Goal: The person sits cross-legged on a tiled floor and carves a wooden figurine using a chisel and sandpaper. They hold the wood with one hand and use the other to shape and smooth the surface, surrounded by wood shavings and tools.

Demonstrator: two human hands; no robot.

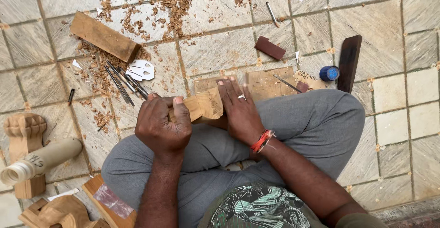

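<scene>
Left hand [162,125] curled tight around the near end of a pale carved wooden block [204,105], fingers folded over smooth-cut wood. Right hand [239,111] laid flat and spread across the block's far end, a ring on one finger, a red thread band [262,141] at the wrist. Block resting on grey trouser fabric above the crossed legs, its face notched with shallow carved ridges. Just beyond, flat plywood boards [263,83] on grey stone tile. Off to the left, a fan of slender steel chisels [121,79] amid curled reddish shavings [98,69], beside a long rectangular timber offcut [104,36]. Further right, a small blue cap [329,73] and a dark narrow plank [349,63]. Near left edge, a rounded turned leg [39,159].
</scene>
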